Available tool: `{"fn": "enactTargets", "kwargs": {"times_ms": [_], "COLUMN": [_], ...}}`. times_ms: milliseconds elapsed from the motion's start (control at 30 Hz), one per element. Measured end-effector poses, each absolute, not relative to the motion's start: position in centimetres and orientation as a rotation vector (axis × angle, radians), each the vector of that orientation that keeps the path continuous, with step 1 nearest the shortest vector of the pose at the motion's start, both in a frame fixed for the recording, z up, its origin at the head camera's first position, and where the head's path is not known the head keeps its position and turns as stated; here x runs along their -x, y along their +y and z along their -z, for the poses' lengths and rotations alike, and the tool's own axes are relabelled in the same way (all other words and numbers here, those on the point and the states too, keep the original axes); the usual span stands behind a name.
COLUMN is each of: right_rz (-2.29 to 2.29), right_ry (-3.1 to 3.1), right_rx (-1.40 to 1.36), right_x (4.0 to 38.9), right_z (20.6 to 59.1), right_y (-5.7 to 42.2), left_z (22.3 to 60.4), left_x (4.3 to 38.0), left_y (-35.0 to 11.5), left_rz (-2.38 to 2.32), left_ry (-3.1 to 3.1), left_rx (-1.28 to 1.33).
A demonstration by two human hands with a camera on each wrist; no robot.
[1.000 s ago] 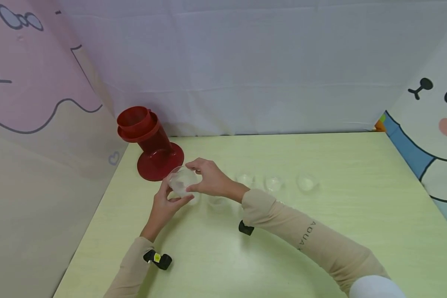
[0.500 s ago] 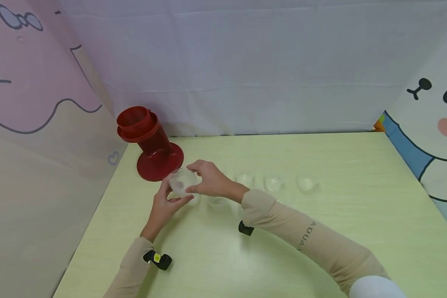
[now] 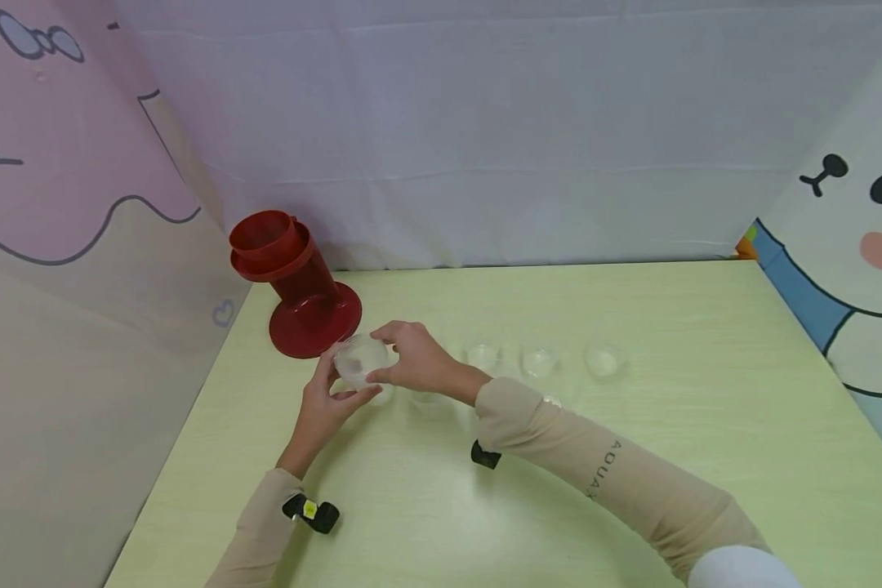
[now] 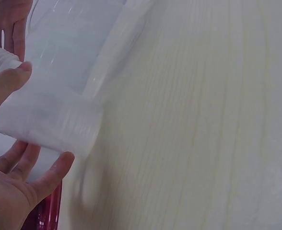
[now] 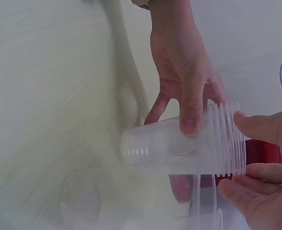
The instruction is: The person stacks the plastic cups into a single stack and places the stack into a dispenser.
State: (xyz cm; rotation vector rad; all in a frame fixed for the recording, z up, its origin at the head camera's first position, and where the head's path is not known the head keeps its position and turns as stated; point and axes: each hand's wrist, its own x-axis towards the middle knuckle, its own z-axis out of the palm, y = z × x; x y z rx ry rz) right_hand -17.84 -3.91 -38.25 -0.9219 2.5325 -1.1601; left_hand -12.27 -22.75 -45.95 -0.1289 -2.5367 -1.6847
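A stack of clear plastic cups (image 3: 362,362) is held between both hands above the left part of the table. My left hand (image 3: 327,412) grips the stack's side, thumb and fingers spread around the cup body. At the ridged rim end, my right hand (image 3: 422,359) pinches with thumb and fingertips. In the right wrist view the nested rims of the cups (image 5: 165,143) lie close together near the right fingers. The cup body (image 4: 50,110) looks tilted in the left wrist view. Close behind the hands stands a red hollow stand (image 3: 314,322) with a round base.
Several clear cups stand on the pale wooden table (image 3: 676,457); one transparent cup (image 3: 604,359) is farthest right. Another clear cup (image 3: 539,359) stands beside it, and some are partly hidden by the right arm. A white cloth wall (image 3: 514,147) closes off the back.
The right hand and the rim end of the cup stack have shifted slightly downward in the head view. The left hand has hardly moved; both keep their hold.
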Motion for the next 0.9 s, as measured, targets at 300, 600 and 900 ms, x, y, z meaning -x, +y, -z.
{"fn": "enactTargets", "kwargs": {"times_ms": [300,600,900], "right_rz": [1.158,1.216,1.344], "right_ry": [2.539,2.522,2.460], "right_rx": [0.838,0.836,0.986], "right_x": [17.5,17.3,16.7], "right_z": [37.9,37.0,36.8], "right_y": [-3.9,-3.0,-1.9], "left_z": [45.8,47.4,47.4], "left_x": [12.2,12.8,12.8], "left_y": [-22.7,-23.3,-23.2], "left_rz": [1.707,1.684,1.679], "left_ry": [-2.541,-2.519,-2.531], "left_rx": [0.155,0.152,0.151]}}
